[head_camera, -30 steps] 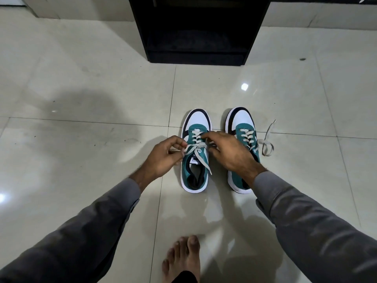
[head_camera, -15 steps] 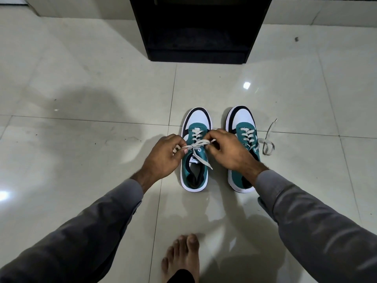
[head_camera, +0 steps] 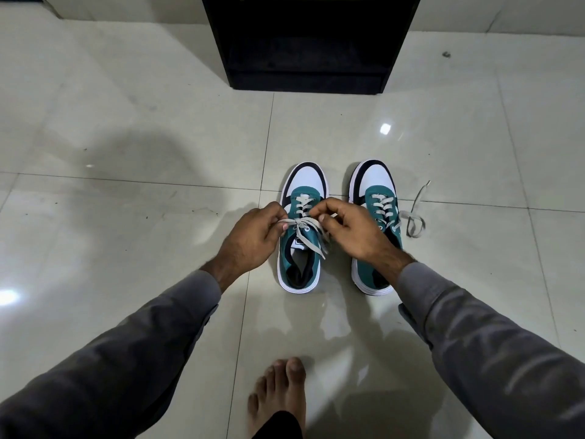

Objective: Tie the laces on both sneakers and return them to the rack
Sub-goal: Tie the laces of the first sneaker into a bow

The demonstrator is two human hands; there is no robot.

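Observation:
Two teal, white and black sneakers stand side by side on the tiled floor, toes pointing away from me. Over the left sneaker (head_camera: 300, 248), my left hand (head_camera: 253, 239) pinches one grey lace loop and my right hand (head_camera: 354, 229) pinches the other, with the laces (head_camera: 300, 221) crossed between them. One loose lace end hangs down across the shoe's opening. My right wrist covers part of the right sneaker (head_camera: 376, 198). Its untied lace (head_camera: 414, 217) trails onto the floor to the right.
A black shoe rack (head_camera: 308, 42) stands on the floor straight ahead, its lowest shelf open and dark. My bare foot (head_camera: 281, 394) rests on the tiles near the bottom of the view. Glossy cream tiles (head_camera: 126, 185) surround the shoes.
Both hands have pulled slightly apart, drawing the lace loops of the left sneaker tighter. The camera has shifted a little; the sneakers have stayed in place.

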